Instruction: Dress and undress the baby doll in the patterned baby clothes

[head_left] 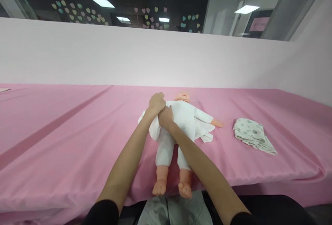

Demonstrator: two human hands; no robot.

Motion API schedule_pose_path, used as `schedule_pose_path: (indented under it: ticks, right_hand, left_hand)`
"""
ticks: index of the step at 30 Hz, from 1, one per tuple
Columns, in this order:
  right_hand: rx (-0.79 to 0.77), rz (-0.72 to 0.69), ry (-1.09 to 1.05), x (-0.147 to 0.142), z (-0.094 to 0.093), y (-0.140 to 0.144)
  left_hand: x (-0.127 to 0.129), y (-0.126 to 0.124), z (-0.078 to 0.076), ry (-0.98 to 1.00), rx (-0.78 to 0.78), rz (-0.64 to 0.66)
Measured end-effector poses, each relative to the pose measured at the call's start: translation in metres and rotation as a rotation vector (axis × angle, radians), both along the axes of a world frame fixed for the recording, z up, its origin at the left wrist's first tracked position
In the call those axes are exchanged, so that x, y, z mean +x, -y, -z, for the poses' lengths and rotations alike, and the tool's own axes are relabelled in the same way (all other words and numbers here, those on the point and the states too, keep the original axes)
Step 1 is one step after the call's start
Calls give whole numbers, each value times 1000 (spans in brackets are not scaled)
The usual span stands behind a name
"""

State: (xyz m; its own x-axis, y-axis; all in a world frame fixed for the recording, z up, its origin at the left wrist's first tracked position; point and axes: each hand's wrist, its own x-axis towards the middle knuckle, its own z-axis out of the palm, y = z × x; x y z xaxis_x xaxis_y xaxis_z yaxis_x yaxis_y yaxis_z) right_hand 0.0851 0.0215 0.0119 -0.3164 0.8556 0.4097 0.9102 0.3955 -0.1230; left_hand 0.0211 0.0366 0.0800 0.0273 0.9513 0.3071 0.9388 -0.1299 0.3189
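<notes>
Nearest the camera, 2 bare forearms reached forward from dark sleeves over the front edge of the worktop (64,155), which was draped in a pink cloth. Just past that edge lay the baby doll (178,121) on its back, its 2 bare feet pointing toward the person and hanging slightly over the edge, its head toward the far wall. White trousers already covered both legs.

Further in, both hands met at the doll's chest, on the side lying to the person's left. The left hand (156,103) had its fingers clenched on a fold of the white top (186,117) near the shoulder. The right hand (166,117) lay just below it, touching it, its fingers curled into the same cloth at the front panel. On the other side the top's sleeve was on, with a bare doll hand poking out, and a loose flap spread on the cloth beside it.

By the look of it, the dressing was well along: legs covered and 1 sleeve on, while the front of the top remained unclosed.

Well apart to the right lay a folded patterned cloth (252,135). Behind stood a pale pink wall (129,55).
</notes>
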Motion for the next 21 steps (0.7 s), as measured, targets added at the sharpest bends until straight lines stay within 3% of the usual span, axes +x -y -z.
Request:
schedule_pose_path:
  ticks: [4,8,11,15,19,21]
  right_hand:
    - [89,114,-191,36,14,27]
    - [69,341,-421,73,16,41]
    - [8,415,-568,89,10,42]
    - [-154,426,-811,105,8,39]
    - [-430,380,-1155,124,17,33]
    - [-475,359,-1250,129,24,29]
  left_hand:
    - [-22,-1,-5,-199,-203,-179]
    - [-35,-2,-7,-253,-411,-82]
    - [-33,-4,-4,-153,-343,0]
    - [-27,-14,9,-78,-221,-77]
    - [-26,-26,24,-19,-198,-56]
    - [-26,-30,29,18,-197,5]
